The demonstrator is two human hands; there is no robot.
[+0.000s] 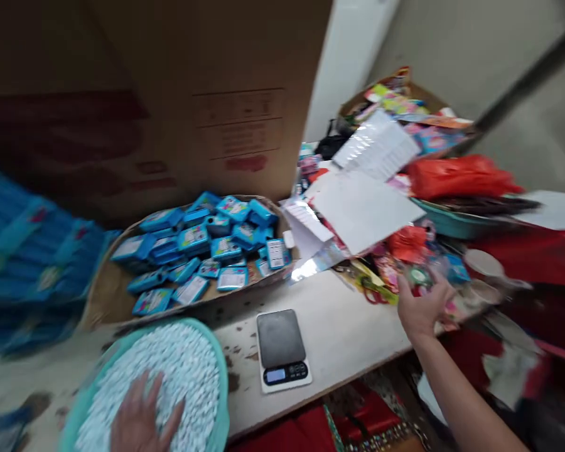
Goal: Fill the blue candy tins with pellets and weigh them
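Note:
My left hand rests with its fingers spread on small white pellets that fill a turquoise basin at the lower left. On the right, my right hand is bent round a small clear and green item at the edge of a cluttered pile; blur hides the item's shape. A digital kitchen scale with a grey plate and a lit display lies between the two hands, nothing on it.
Behind the basin, an open cardboard tray holds several small blue packs. White papers, red-handled scissors, a red bag and white scoops lie at the right. A big carton stands behind.

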